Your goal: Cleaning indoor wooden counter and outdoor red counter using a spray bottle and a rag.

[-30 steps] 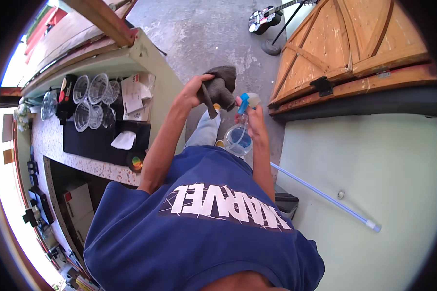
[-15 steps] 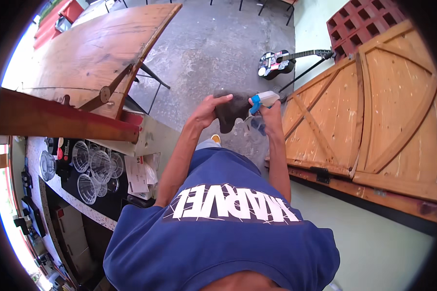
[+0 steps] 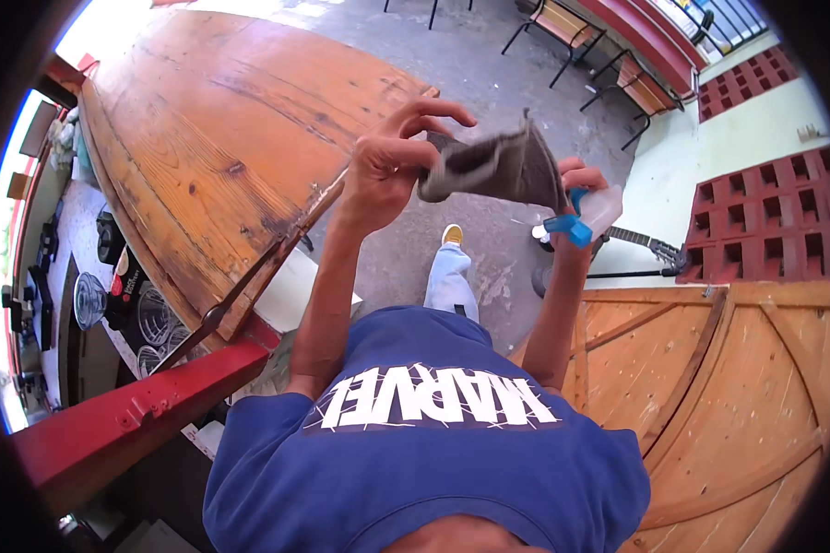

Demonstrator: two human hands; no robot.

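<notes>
A dark grey cloth (image 3: 503, 170) stretches in the air between my two hands, its middle folded and its right corner raised. My left hand (image 3: 389, 170) pinches the cloth's left end between thumb and fingers. In my right hand (image 3: 576, 180) is a spray bottle with a whitish body (image 3: 605, 207) and a blue spray head (image 3: 570, 227), tilted over. The cloth's right edge reaches that same hand; whether its fingers grip it too is hidden.
A large wooden board (image 3: 240, 138) slants beside my left arm, with a red beam (image 3: 148, 415) below it. Glass vessels (image 3: 157, 313) stand on the counter at left. To the right are a wooden door panel (image 3: 710, 396), a guitar (image 3: 629, 237) and perforated red blocks (image 3: 756, 221). Chairs (image 3: 563, 26) stand farther off.
My view has swung, bringing the wooden board closer and the chairs into sight. Both hands have risen and spread farther apart, and the hanging cloth is now pulled out between them.
</notes>
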